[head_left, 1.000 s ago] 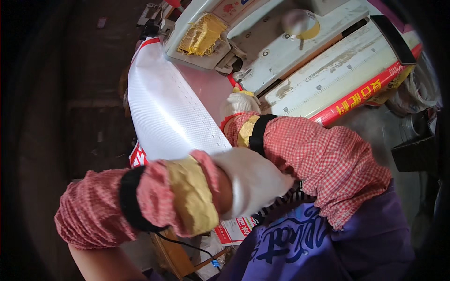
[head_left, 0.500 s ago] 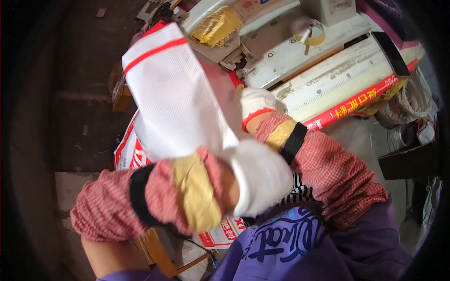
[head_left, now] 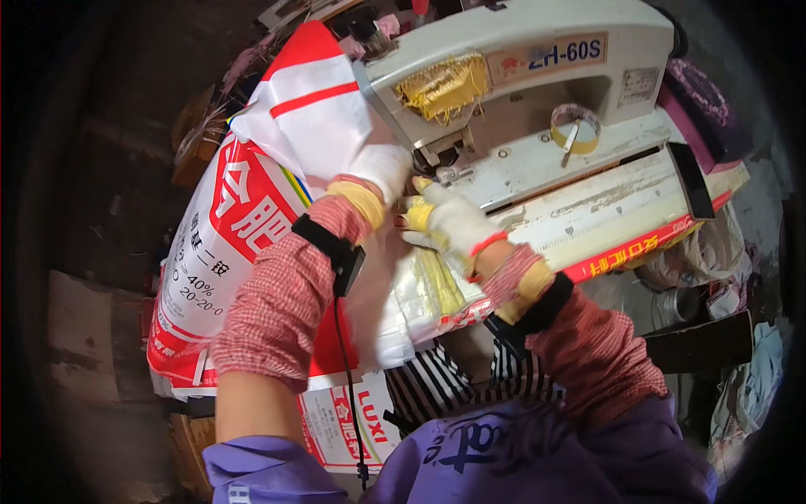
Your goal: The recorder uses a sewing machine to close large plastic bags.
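A white and red woven sack (head_left: 189, 269) lies at the left, its white back face folded over at the top. My left hand (head_left: 382, 172), in a white knit glove, is closed on the folded part of the sack, its fingertips hidden. Just to the right, my right hand (head_left: 453, 220) is gloved too, with yellow-wrapped fingers bent onto the sack's edge. Both hands are close in front of the stitching head of a pale grey sewing machine (head_left: 537, 92). Below the right hand is a shiny, see-through plastic part with yellow streaks (head_left: 437, 281).
A roll of tape (head_left: 575, 130) with a white stick in it rests on the machine bed. A gold fibrous pad (head_left: 445, 88) is fixed to the machine. A purple box (head_left: 701, 118) stands behind at right. Another printed sack (head_left: 348, 424) lies low, with a black cord across it.
My left hand has moved up and away from my body, onto the sack. The sack has turned, showing its printed side. My right hand has come slightly lower, its fingers now in view.
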